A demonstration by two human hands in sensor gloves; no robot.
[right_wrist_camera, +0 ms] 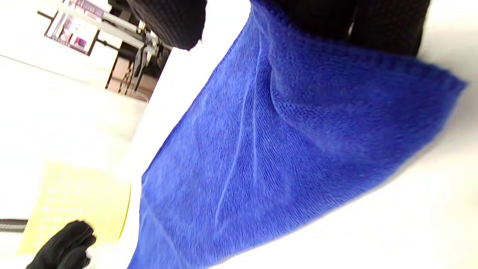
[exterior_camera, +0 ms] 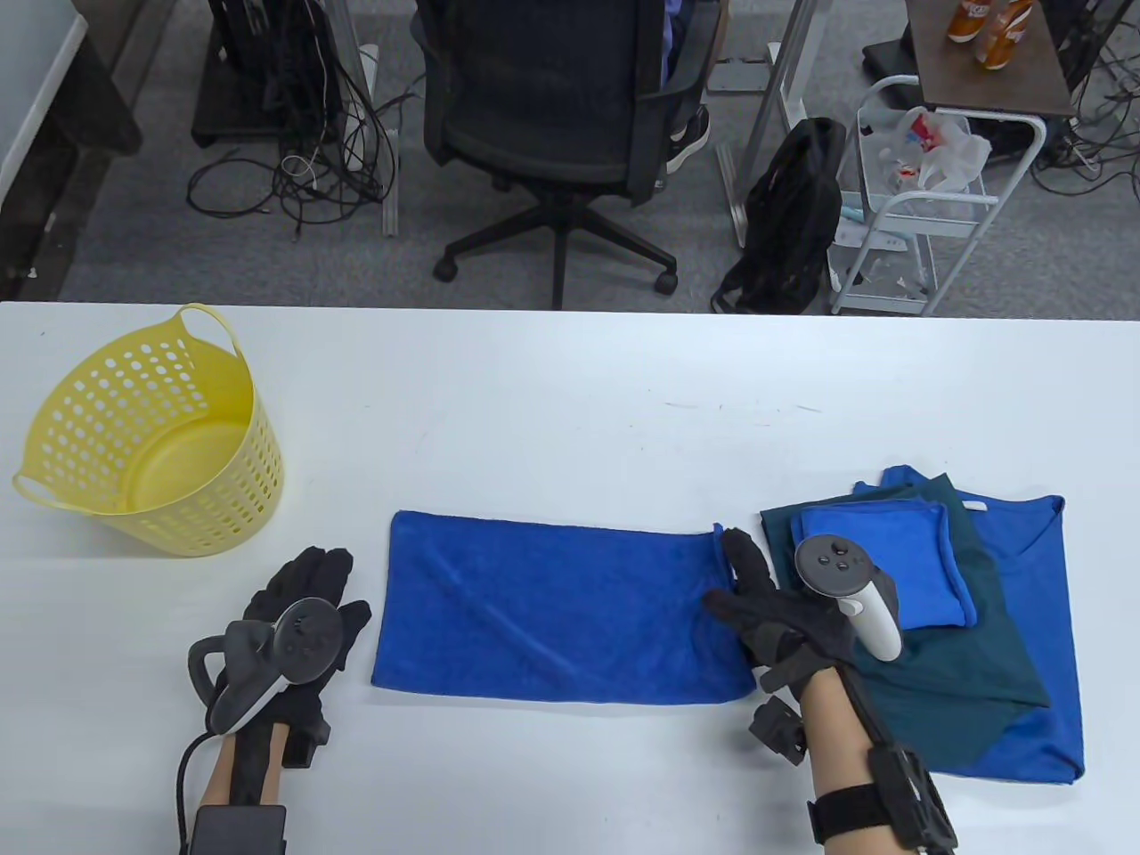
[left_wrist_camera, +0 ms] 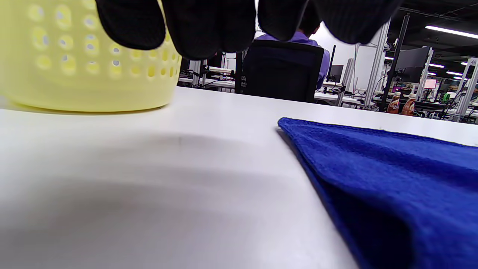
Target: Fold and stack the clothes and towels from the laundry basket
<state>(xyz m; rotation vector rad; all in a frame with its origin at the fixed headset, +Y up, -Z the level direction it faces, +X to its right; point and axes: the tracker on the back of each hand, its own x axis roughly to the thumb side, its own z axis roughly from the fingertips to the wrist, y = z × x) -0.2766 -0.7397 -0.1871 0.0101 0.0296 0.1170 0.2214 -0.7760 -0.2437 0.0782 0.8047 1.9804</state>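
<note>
A blue towel (exterior_camera: 552,610) lies flat on the white table, folded into a long rectangle; it also shows in the left wrist view (left_wrist_camera: 392,179) and the right wrist view (right_wrist_camera: 261,149). My right hand (exterior_camera: 726,574) rests on its right edge with fingers stretched out, gripping nothing I can see. My left hand (exterior_camera: 321,570) lies just left of the towel, apart from it and empty; its fingers (left_wrist_camera: 209,26) hang over bare table. At the right, a small folded blue towel (exterior_camera: 899,552) sits on a teal garment (exterior_camera: 962,677) on a blue shirt (exterior_camera: 1042,623).
A yellow perforated laundry basket (exterior_camera: 240,481) stands at the table's left, with nothing visible inside; it also shows in the left wrist view (left_wrist_camera: 86,63). An office chair (exterior_camera: 552,116) and a cart (exterior_camera: 917,196) stand beyond the table's far edge.
</note>
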